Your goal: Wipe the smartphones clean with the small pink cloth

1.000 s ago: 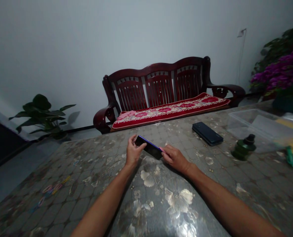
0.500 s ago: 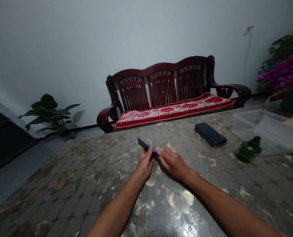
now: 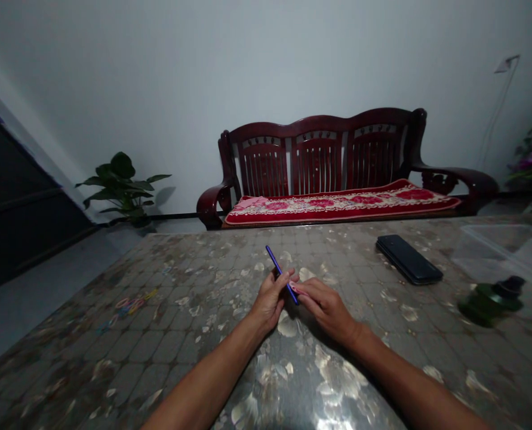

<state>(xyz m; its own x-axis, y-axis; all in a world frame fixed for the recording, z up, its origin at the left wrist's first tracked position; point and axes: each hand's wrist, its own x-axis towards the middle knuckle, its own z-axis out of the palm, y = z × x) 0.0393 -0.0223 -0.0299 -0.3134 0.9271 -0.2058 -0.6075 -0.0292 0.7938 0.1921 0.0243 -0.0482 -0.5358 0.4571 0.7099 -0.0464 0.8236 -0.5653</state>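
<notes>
My left hand (image 3: 267,303) is closed around a slim phone (image 3: 273,258) with a blue edge, thumb on the near side. The phone is seen almost edge-on, tilted, its top pointing up and left, above the table. In my right hand (image 3: 331,306) the fingers pinch a small pink piece (image 3: 296,289) against the phone's lower part. Whether the pink piece is cloth or something else, I cannot tell. My right fingertips are partly hidden behind it.
On the patterned tabletop (image 3: 180,352), a dark phone-like slab (image 3: 409,259) lies to the right. Beyond it stand a green bottle (image 3: 489,303) with a black cap and a clear plastic box (image 3: 485,248). Small coloured loops (image 3: 134,303) lie at left. A wooden bench (image 3: 314,155) stands behind.
The phone has turned from showing its dark face to nearly edge-on, and stands steeper. My right hand with the pink piece has shifted slightly along it. The whole view has swung left.
</notes>
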